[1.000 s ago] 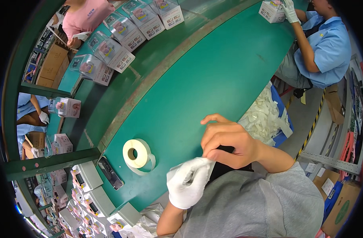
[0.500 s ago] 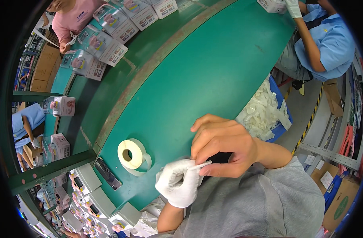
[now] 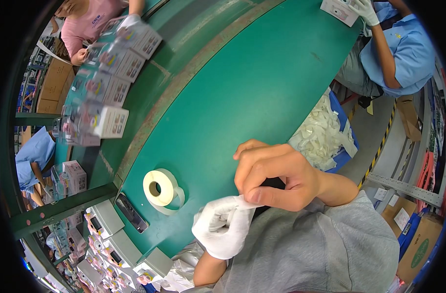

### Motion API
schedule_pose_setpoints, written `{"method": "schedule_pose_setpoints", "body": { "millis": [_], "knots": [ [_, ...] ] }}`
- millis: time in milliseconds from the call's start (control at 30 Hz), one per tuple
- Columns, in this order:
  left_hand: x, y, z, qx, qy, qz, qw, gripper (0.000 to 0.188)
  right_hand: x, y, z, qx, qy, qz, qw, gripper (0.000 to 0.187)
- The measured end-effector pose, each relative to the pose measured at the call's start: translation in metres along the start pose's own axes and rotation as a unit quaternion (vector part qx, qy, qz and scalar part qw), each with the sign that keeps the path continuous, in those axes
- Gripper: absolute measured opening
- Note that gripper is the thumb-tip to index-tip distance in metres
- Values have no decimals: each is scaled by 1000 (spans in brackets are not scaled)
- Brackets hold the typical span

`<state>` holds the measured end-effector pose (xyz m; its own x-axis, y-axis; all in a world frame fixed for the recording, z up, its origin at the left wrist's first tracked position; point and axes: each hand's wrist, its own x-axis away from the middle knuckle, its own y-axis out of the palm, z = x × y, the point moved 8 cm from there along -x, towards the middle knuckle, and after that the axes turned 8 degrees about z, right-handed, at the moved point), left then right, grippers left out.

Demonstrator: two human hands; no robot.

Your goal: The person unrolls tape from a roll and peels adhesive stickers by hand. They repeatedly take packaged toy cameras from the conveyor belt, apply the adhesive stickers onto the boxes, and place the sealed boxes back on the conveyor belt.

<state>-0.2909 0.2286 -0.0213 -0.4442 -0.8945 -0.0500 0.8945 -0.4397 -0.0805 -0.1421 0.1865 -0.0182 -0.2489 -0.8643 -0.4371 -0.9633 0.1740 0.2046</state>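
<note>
My left hand (image 3: 220,232) wears a white glove, its fingers curled round toward the thumb. Whether anything lies inside that curl is hidden. Just above and to the right, my bare right hand (image 3: 279,176) has thumb and forefinger pinched at the tip of the glove (image 3: 247,201), so the two hands touch there. Left of them on the green table lies a roll of pale yellow labels (image 3: 159,187), a loose length of its strip trailing round the right side. A black phone (image 3: 131,213) rests by the table's left edge.
Clear-topped toy boxes (image 3: 111,122) stand on the conveyor at the left. A blue bin (image 3: 347,132) full of crumpled backing strips (image 3: 320,132) sits right of the table. Grey-white devices (image 3: 106,218) fill the lower left. Across the table, a gloved co-worker handles a box (image 3: 339,12).
My right fingers have shifted slightly and still pinch the glove tip. The conveyor boxes have slid toward the lower left, with a co-worker's gloved hand now behind them. The far-right box has tilted.
</note>
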Motion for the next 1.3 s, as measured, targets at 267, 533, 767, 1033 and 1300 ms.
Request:
{"method": "schedule_pose_setpoints", "body": {
  "millis": [267,533,767,1033,1300],
  "knots": [
    [7,-10,-9,28,-135,40,990,8,1,4,-13,86,-78,23,993,7],
    [9,-13,-2,-37,-25,19,999,12,1,12,-20,147,-133,9,980,10],
    [2,-8,7,-67,173,-45,982,17,0,22,-9,84,-73,-65,992,13],
    [6,-11,9,-22,200,-48,978,16,9,29,6,14,-7,-92,996,20],
    [13,-23,-13,-46,29,-28,998,18,11,30,11,0,0,-74,997,21]
  ]
}}
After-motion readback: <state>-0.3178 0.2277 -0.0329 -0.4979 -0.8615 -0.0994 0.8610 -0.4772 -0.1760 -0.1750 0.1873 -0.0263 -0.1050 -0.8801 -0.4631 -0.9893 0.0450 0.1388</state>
